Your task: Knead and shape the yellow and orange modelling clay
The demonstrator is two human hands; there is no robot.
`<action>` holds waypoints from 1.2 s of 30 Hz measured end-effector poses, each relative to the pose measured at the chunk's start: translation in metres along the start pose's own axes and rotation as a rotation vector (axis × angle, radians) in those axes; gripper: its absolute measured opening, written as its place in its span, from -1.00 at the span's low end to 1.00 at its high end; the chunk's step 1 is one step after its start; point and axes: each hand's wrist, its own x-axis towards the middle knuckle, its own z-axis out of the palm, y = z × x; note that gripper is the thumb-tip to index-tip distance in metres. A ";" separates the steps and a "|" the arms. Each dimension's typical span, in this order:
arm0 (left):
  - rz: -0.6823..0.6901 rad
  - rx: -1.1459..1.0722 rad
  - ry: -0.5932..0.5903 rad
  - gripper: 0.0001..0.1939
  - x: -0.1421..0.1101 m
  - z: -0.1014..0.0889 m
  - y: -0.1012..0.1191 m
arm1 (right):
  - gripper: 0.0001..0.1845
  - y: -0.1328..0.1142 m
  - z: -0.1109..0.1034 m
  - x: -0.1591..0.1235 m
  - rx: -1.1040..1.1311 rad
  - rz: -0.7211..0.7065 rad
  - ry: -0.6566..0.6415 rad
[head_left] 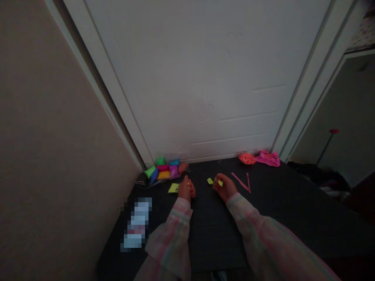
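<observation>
My left hand (185, 189) is closed above the dark table, with its fingers curled in. A yellowish fleck shows at its fingers, too small to make out. Right beside it lies a yellow packet (173, 188), partly covered by the hand. My right hand (227, 188) is closed on a piece of yellow modelling clay (220, 182), whose edge shows between the fingers. Just to the left of that hand, a second small yellow clay lump (210, 181) sits apart on the table.
Several coloured clay packets (163, 175) lie in clear plastic at the back left. Pink strips (240, 182) form a V right of my right hand. An orange-pink ruffled piece (247, 158) and a crumpled pink piece (268, 158) lie by the white panel (181, 78). A blurred-out item (137, 224) lies front left.
</observation>
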 end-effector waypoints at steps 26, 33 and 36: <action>0.127 -0.278 0.015 -0.92 -0.007 0.002 0.004 | -0.80 0.002 -0.003 0.002 0.013 0.050 0.005; 0.123 -0.285 0.019 -0.72 -0.008 0.002 0.004 | -0.81 0.001 -0.002 0.001 -0.004 0.061 0.009; 0.108 -0.290 0.039 -0.67 -0.009 0.002 0.005 | -0.82 0.002 -0.002 0.001 -0.010 0.066 0.000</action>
